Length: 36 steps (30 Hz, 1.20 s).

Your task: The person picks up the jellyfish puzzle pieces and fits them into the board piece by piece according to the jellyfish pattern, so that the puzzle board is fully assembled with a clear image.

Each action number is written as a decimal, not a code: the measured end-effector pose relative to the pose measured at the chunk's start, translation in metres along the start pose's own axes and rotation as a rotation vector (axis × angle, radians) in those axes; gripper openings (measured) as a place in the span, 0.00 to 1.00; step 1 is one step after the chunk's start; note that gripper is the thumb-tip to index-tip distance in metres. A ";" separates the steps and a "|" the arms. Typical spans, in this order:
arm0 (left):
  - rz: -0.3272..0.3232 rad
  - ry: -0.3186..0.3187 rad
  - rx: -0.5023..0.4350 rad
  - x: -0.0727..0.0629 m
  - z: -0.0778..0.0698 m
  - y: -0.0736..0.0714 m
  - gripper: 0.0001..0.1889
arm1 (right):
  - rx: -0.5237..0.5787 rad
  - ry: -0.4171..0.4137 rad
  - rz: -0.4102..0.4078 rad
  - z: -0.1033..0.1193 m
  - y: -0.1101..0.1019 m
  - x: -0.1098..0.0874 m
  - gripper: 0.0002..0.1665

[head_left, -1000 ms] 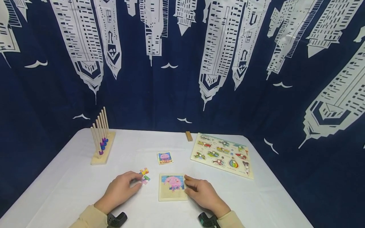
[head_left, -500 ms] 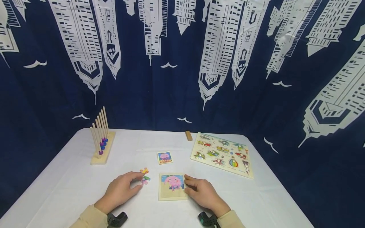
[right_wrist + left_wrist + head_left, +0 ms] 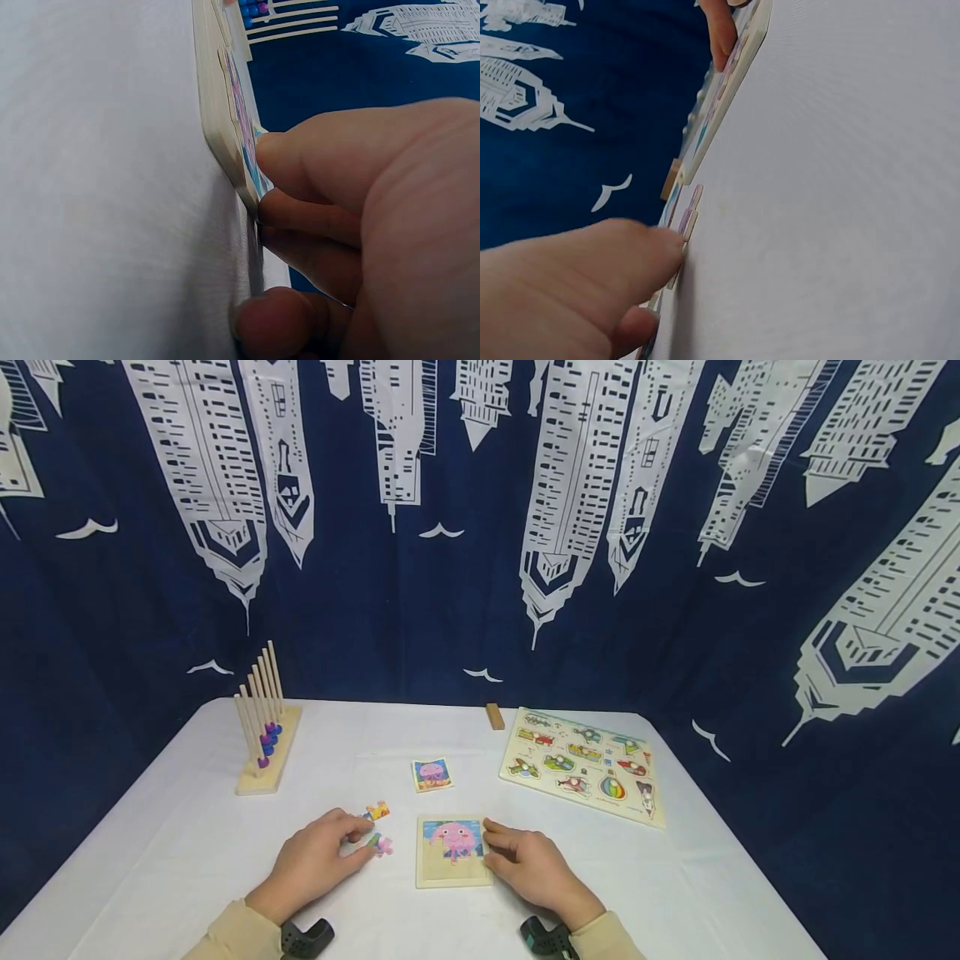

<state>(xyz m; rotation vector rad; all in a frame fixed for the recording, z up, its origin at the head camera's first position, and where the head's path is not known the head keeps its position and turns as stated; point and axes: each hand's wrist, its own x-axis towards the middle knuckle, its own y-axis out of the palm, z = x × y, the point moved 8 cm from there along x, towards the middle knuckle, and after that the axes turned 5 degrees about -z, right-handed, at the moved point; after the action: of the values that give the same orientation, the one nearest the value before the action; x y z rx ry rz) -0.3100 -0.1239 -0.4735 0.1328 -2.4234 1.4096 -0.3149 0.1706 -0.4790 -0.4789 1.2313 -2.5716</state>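
Note:
A square wooden jigsaw tray (image 3: pixel 435 873) lies at the front middle, its upper part filled with pieces forming a pink octopus on blue. My right hand (image 3: pixel 536 867) holds the tray's right edge; in the right wrist view fingertips (image 3: pixel 271 154) are at the corner of the tray (image 3: pixel 216 124). To the left, my left hand (image 3: pixel 317 862) reaches over loose jigsaw pieces, thumb and forefinger apart. A yellow-orange piece (image 3: pixel 380 810) lies by the forefinger, and a pink piece (image 3: pixel 384 846) near the thumb. Fingers partly hide the pieces.
Behind the tray lies a small octopus picture (image 3: pixel 432 775). A peg board (image 3: pixel 267 760) with upright rods and beads stands back left. At back right lie a vehicle knob puzzle (image 3: pixel 585 768) and a small wooden block (image 3: pixel 495 717). A dark patterned curtain hangs behind the white table.
My left fingers have shifted among the loose pieces, which now lie spread into two groups with a gap between them. My right hand and the tray keep their places.

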 end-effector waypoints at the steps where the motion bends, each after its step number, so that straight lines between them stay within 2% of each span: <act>1: 0.016 0.005 0.009 0.000 0.000 0.001 0.17 | 0.002 -0.003 -0.002 0.000 0.000 0.000 0.25; 6: 0.062 0.022 0.004 0.000 -0.001 0.005 0.14 | 0.006 -0.018 -0.007 0.001 0.000 -0.001 0.25; 10: 0.063 0.015 0.005 0.000 0.000 0.005 0.09 | 0.007 -0.009 -0.001 0.000 0.001 -0.001 0.25; 16: 0.050 0.011 0.008 0.001 0.002 0.005 0.10 | 0.005 -0.006 0.001 0.001 -0.001 0.000 0.26; 21: 0.019 0.024 0.017 0.001 0.001 0.004 0.11 | 0.003 -0.004 0.003 0.000 -0.001 -0.001 0.25; 26: -0.050 0.050 0.026 0.002 -0.002 0.001 0.12 | 0.003 -0.006 0.004 -0.002 0.000 -0.001 0.25; 30: -0.094 0.056 -0.013 0.001 -0.007 0.000 0.12 | 0.005 -0.004 0.005 -0.002 0.000 -0.001 0.26; 36: -0.115 0.069 -0.065 -0.002 -0.022 0.004 0.12 | -0.007 -0.017 0.000 0.002 -0.001 0.000 0.26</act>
<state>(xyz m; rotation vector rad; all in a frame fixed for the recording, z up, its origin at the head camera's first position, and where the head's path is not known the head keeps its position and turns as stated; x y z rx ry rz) -0.3035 -0.1029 -0.4674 0.2012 -2.3623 1.2637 -0.3143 0.1700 -0.4767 -0.5011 1.2352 -2.5585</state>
